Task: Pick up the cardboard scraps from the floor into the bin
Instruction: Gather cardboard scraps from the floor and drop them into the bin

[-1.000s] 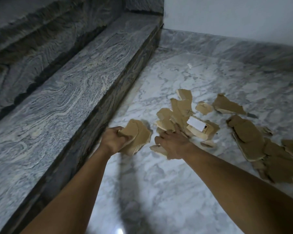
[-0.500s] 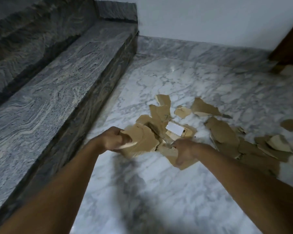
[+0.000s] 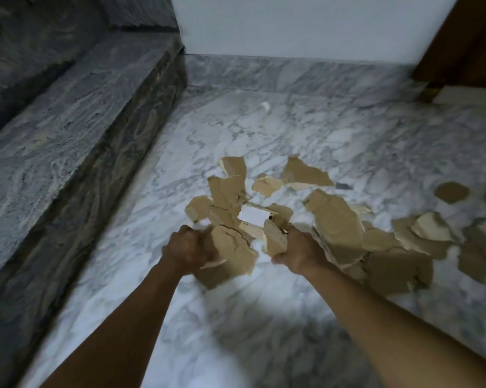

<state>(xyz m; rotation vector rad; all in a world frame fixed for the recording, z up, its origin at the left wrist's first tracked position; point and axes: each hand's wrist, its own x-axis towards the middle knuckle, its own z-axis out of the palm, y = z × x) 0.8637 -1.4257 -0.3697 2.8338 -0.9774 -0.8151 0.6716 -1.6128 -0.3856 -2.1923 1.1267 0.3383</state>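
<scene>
Left grip (image 3: 190,251) is curled tight round a big torn scrap (image 3: 232,257), and the right grip (image 3: 295,254) is closed on a smaller chunk (image 3: 275,238). The two sit close together, I'd guess to bunch one decent handful and save trips. Both held pieces seem lifted off the marble floor (image 3: 236,326). Just past them lies a piece with a white label (image 3: 253,216). The rest of the cardboard scraps (image 3: 339,219) fan out to the right, flat on the floor. A stone step (image 3: 68,116) runs along the left. No bin in view, so where it all goes next is anyone's guess.
</scene>
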